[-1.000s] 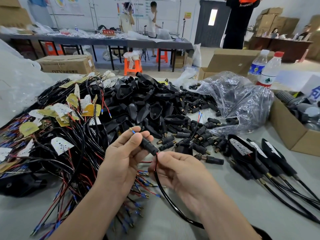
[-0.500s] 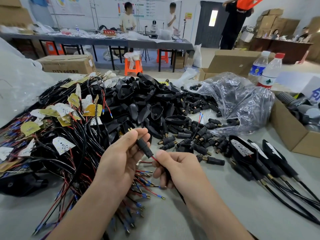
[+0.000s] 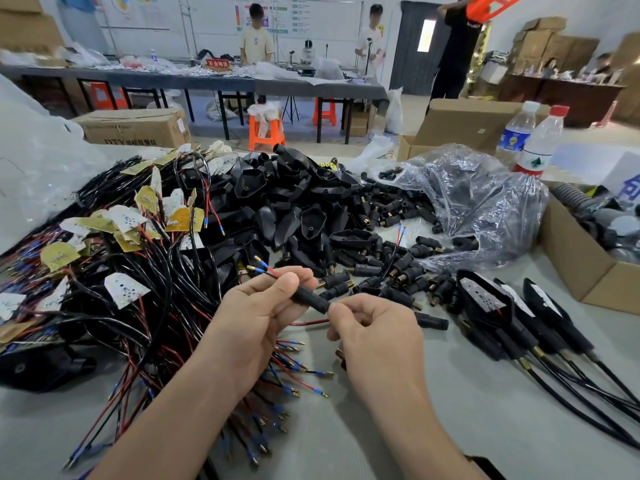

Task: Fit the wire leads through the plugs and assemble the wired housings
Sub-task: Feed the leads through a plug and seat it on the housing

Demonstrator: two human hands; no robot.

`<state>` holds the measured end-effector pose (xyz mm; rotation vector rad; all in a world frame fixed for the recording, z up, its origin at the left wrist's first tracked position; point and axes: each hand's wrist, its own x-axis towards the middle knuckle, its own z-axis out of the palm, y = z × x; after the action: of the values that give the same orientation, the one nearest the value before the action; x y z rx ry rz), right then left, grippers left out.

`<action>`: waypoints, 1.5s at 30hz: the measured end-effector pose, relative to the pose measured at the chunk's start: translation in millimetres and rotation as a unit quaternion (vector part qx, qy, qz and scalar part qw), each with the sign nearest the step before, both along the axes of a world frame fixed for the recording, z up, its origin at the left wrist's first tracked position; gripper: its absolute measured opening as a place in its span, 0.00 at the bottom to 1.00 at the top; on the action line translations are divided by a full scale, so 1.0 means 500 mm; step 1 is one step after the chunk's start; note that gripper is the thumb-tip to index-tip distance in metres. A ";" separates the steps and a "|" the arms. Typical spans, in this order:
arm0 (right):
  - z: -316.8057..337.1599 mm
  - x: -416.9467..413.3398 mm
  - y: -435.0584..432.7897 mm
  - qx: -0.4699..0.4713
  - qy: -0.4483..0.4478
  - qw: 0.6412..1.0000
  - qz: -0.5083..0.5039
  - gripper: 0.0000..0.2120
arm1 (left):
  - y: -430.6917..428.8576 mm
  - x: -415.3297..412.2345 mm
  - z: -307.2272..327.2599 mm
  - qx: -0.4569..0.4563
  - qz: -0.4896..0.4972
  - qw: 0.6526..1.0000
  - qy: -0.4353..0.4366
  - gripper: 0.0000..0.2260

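Gripping plug (image 3: 309, 299) in left hand (image 3: 258, 318) | right hand (image 3: 375, 332) pinches its lower end | leads (image 3: 266, 270) protrude above

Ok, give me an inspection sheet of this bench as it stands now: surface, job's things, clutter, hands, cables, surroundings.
Surface: grey table, mostly covered.
Job's things: plug with leads poking out of its upper-left end; housings and loose plugs heaped; finished units at right.
Clutter: plastic bag, two bottles, carton.
Hands: left hand and right hand each pinch the plug.
Cables: tangled wires at left.
Surroundings: people at a far bench.
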<state>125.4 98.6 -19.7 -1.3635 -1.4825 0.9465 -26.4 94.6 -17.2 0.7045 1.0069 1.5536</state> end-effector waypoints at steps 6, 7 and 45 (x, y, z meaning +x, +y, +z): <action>0.004 0.000 -0.006 0.031 -0.045 0.998 0.043 0.11 | -0.005 0.025 -0.003 -0.031 -0.018 0.999 0.024 0.10; 0.002 -0.002 -0.010 0.034 -0.066 0.996 0.052 0.11 | -0.006 0.027 -0.002 -0.034 -0.024 0.999 0.034 0.10; 0.054 0.099 0.023 -0.089 -0.248 0.911 0.317 0.14 | 0.008 -0.051 0.013 0.046 0.252 0.965 0.062 0.06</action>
<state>174.8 110.3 7.3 -1.3281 -2.3686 1.2079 -51.9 98.4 -10.7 0.6459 1.2828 2.0252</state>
